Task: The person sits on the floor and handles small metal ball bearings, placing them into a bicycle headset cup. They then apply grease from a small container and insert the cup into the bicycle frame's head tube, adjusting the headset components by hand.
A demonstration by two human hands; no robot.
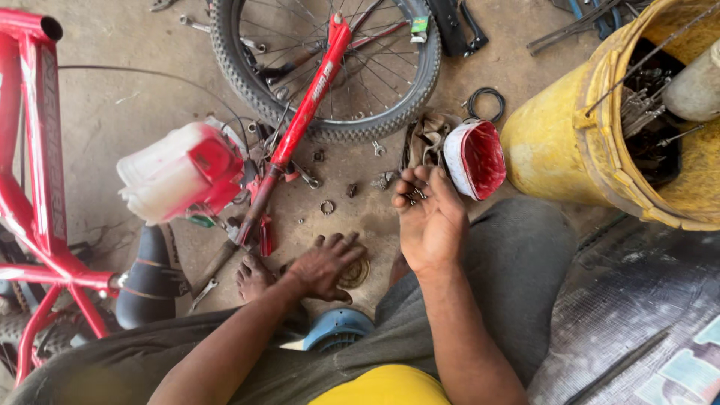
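Note:
My right hand [429, 217] is raised palm up, fingers curled around a few small metal parts [415, 195] resting on the fingertips. My left hand [326, 264] lies palm down on the concrete floor, fingers spread, touching a rusty ring-shaped part [358, 274]. A small metal ring [328, 207] and loose nuts [351, 190] lie on the floor just ahead of both hands. A red fork [304, 112] of a bicycle lies across a spoked wheel [330, 67].
A red-lined tub [477, 159] stands beside a dirty rag [424, 139]. A yellow bucket [555, 146] of metal scrap is at right. A red bicycle frame [34, 165] and a white and red container [180, 171] are at left. My bare foot [253, 276] rests by a spanner [202, 292].

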